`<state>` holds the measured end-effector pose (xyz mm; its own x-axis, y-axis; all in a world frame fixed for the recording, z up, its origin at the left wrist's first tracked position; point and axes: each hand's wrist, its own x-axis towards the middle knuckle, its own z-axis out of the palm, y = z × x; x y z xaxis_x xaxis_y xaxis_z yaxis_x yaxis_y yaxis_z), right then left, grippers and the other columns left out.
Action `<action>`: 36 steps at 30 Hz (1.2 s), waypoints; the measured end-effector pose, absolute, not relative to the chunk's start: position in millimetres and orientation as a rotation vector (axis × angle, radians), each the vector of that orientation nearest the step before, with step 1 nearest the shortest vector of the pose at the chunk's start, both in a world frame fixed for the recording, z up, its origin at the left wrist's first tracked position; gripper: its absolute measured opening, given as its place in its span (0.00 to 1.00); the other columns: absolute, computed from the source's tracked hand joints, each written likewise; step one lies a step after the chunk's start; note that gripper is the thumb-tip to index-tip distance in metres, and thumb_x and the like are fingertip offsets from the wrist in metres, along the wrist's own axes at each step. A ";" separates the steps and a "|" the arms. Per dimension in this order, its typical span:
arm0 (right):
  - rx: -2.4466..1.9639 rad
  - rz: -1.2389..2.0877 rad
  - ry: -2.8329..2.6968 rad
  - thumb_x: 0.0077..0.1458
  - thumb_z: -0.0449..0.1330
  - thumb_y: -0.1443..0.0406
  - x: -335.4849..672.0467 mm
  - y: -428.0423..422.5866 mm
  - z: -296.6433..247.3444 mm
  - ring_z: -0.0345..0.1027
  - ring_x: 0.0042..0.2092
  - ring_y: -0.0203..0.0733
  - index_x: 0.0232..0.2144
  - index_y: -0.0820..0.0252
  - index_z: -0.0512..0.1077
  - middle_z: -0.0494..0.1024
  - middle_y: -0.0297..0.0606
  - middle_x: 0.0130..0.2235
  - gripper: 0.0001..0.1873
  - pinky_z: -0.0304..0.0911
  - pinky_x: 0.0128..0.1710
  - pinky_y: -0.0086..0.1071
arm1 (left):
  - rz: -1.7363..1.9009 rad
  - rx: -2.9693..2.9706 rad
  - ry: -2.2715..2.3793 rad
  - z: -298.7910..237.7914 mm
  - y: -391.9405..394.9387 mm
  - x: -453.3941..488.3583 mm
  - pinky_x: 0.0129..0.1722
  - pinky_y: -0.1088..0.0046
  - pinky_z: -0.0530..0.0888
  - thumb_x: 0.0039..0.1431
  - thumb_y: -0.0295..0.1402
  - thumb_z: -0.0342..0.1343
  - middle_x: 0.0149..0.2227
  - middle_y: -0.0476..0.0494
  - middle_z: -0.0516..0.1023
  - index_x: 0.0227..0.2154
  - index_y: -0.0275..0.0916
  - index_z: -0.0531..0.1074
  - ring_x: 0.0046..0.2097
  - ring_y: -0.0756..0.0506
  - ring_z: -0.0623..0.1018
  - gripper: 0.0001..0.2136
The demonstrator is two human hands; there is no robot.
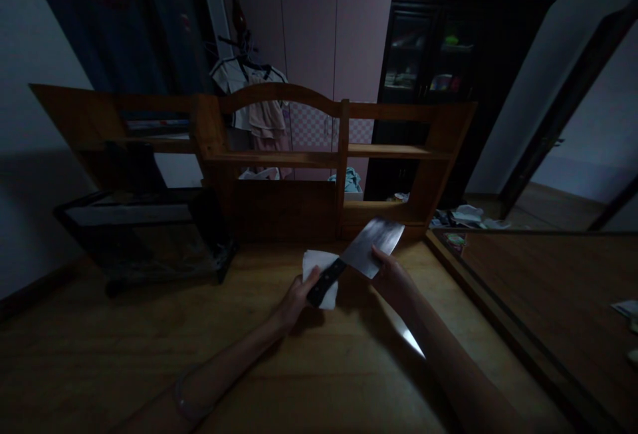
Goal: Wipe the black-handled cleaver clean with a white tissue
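Note:
A cleaver (pixel 375 242) with a broad metal blade and a black riveted handle is held above the wooden desktop (pixel 279 381), blade slanting up to the right. My left hand (pixel 295 298) grips the handle end together with a folded white tissue (pixel 319 260), which lies behind the handle. My right hand (pixel 391 278) pinches the blade near its lower edge, thumb on the face turned to me. The right hand's other fingers are hidden behind the blade.
A wooden shelf unit (pixel 279 160) stands along the desk's back edge. To the left sits a black-framed glass box (pixel 149 234). Beyond are a pink wardrobe (pixel 309 35), hanging clothes (pixel 264 105) and a dark cabinet (pixel 448 42). Another wooden surface (pixel 538 274) adjoins at right.

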<state>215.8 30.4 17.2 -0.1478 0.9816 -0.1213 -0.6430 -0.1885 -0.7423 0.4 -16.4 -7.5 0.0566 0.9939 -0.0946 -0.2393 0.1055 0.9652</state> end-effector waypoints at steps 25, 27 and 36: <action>-0.747 1.472 -0.592 0.49 0.67 0.66 214.8 24.3 21.4 0.78 0.37 0.42 0.37 0.59 0.74 0.82 0.36 0.36 0.11 0.75 0.39 0.31 | 1.063 1.964 0.852 29.5 -40.0 -0.5 0.67 0.63 0.48 0.66 0.41 0.47 0.67 0.49 0.57 0.62 0.47 0.62 0.68 0.42 0.56 0.22; -0.735 1.461 -0.575 0.49 0.67 0.67 217.1 24.4 23.0 0.77 0.37 0.42 0.36 0.59 0.74 0.82 0.36 0.35 0.09 0.74 0.38 0.30 | 1.068 1.988 0.855 30.4 -40.2 -0.6 0.67 0.64 0.49 0.67 0.41 0.45 0.66 0.48 0.59 0.62 0.47 0.63 0.67 0.42 0.57 0.21; -0.698 1.431 -0.506 0.51 0.65 0.67 226.4 32.9 16.7 0.77 0.35 0.39 0.38 0.60 0.74 0.82 0.35 0.36 0.10 0.74 0.38 0.28 | 1.167 1.977 0.977 25.1 -33.1 -8.8 0.64 0.62 0.58 0.68 0.42 0.42 0.62 0.46 0.66 0.61 0.43 0.64 0.64 0.41 0.64 0.22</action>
<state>226.4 32.9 16.7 0.0926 0.9914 -0.0924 -0.7133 0.0013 -0.7009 -8.8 -33.1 25.1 0.3308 0.8398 0.4304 0.2766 -0.5224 0.8066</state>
